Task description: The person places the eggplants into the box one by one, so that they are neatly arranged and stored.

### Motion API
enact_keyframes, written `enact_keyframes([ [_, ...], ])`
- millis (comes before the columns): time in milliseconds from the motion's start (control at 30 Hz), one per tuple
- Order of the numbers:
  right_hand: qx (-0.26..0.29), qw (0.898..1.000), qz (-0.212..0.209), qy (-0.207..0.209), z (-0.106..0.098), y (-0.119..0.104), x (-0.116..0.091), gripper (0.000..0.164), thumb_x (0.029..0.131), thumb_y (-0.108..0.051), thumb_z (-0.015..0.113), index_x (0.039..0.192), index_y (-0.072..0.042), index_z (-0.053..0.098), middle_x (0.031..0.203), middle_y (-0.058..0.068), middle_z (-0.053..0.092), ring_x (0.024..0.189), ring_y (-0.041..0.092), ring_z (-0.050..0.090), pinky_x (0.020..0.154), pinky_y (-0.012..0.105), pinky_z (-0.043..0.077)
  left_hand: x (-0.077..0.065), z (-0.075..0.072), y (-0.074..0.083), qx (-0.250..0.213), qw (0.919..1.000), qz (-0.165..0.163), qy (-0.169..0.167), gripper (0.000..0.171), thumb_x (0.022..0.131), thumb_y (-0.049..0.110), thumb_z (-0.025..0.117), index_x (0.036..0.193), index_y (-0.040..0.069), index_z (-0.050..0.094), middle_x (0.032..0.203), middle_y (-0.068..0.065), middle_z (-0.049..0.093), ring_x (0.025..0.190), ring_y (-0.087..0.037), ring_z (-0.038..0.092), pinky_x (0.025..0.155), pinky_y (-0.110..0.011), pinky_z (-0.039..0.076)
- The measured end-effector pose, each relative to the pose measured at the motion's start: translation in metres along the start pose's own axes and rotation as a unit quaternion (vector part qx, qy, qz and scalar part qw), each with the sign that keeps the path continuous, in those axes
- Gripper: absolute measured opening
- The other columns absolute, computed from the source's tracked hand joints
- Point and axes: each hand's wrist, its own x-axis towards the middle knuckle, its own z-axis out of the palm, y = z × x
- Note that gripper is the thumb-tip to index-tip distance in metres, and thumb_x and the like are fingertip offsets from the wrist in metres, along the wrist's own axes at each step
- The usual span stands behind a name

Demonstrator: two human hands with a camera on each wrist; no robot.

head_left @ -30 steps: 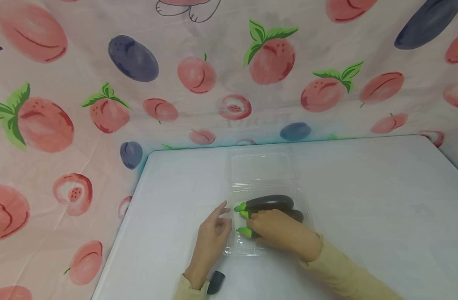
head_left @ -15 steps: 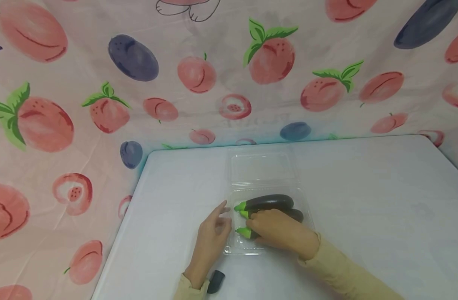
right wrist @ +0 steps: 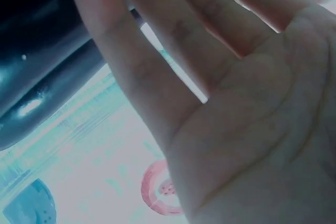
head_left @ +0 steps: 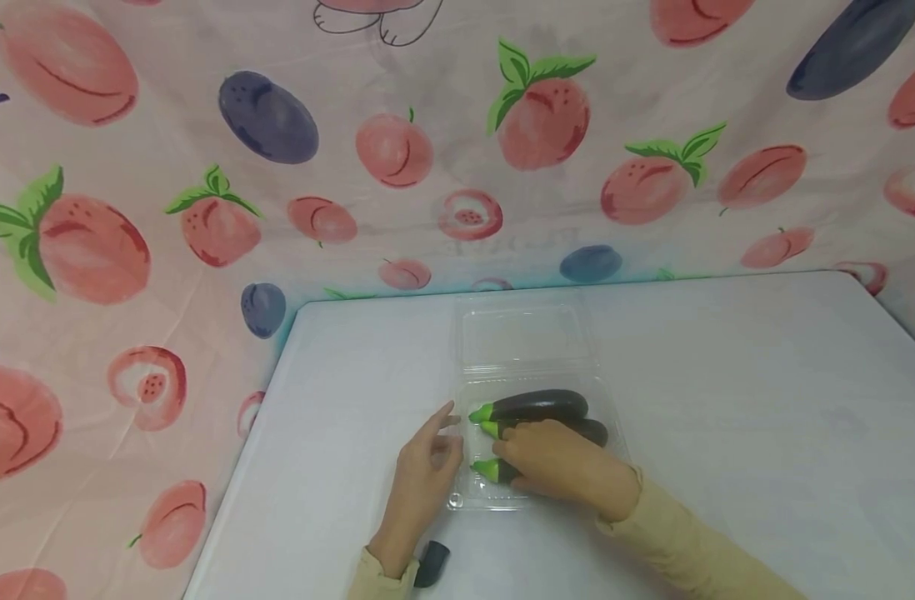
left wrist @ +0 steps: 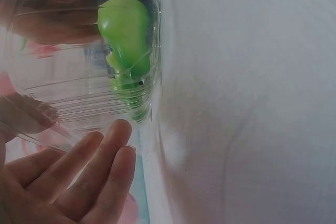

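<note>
A clear plastic clamshell container [head_left: 495, 507] lies with its lid [head_left: 528, 333] folded back. Inside are three dark eggplants with green stems: a far one [head_left: 540, 405], a middle one [head_left: 592, 430] and a front one [head_left: 487, 471]. My right hand [head_left: 566, 464] reaches over the middle and front ones, with index finger and thumb on either side of the front one, whose body is mostly hidden. In the right wrist view the fingers lie alongside dark eggplants [right wrist: 37, 72]. At the container's left edge, my left hand [head_left: 427, 467] touches the rim with fairly straight fingers.
The white table [head_left: 735, 400] extends to both sides of the container. A fruit-print cloth [head_left: 457, 108] hangs behind it and at the left. A small black device [head_left: 431, 564] sits at the left wrist.
The front eggplant's stem end has shifted slightly toward the near side of the container, away from the middle one. Both hands have kept almost the same place.
</note>
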Motion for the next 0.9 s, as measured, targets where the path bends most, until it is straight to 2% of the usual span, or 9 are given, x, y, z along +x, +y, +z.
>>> enact_keyframes([
  [333, 0.002, 1.0, -0.012, 0.023, -0.002, 0.003, -0.004, 0.031, 0.077, -0.03, 0.084, 0.1, -0.013, 0.072, 0.089, 0.0, 0.07, 0.082, 0.015, 0.067, 0.073, 0.029, 0.058, 0.001, -0.005, 0.002, -0.002, 0.9999, 0.009, -0.004, 0.049, 0.098, 0.017, 0.061, 0.145, 0.013, 0.049, 0.131, -0.002, 0.064, 0.108, -0.019, 0.067, 0.093, -0.041, 0.057],
  [467, 0.008, 1.0, -0.014, 0.027, -0.002, 0.004, -0.006, 0.03, 0.078, -0.03, 0.083, 0.1, -0.013, 0.071, 0.09, -0.001, 0.07, 0.083, 0.014, 0.067, 0.073, 0.028, 0.058, 0.001, -0.008, 0.001, -0.001, 0.9999, 0.012, 0.003, 0.049, 0.097, 0.021, 0.063, 0.144, 0.015, 0.051, 0.133, -0.003, 0.062, 0.109, -0.019, 0.066, 0.093, -0.039, 0.057],
  [667, -0.004, 0.998, -0.023, 0.058, -0.004, 0.009, -0.01, 0.03, 0.079, -0.03, 0.082, 0.101, -0.014, 0.071, 0.085, -0.003, 0.066, 0.078, 0.012, 0.063, 0.068, 0.026, 0.056, 0.005, -0.015, 0.003, -0.01, 0.9995, 0.029, 0.01, 0.049, 0.096, 0.021, 0.065, 0.142, 0.01, 0.051, 0.132, -0.009, 0.061, 0.111, -0.022, 0.065, 0.092, -0.038, 0.057],
  [900, 0.002, 0.997, -0.014, 0.074, -0.011, 0.017, -0.015, 0.024, 0.081, -0.029, 0.081, 0.097, -0.013, 0.071, 0.081, -0.004, 0.063, 0.073, 0.011, 0.06, 0.065, 0.029, 0.055, 0.012, -0.021, 0.007, 0.011, 0.9987, 0.038, 0.031, 0.048, 0.096, 0.02, 0.066, 0.141, 0.009, 0.053, 0.131, -0.009, 0.062, 0.11, -0.024, 0.066, 0.092, -0.04, 0.057],
])
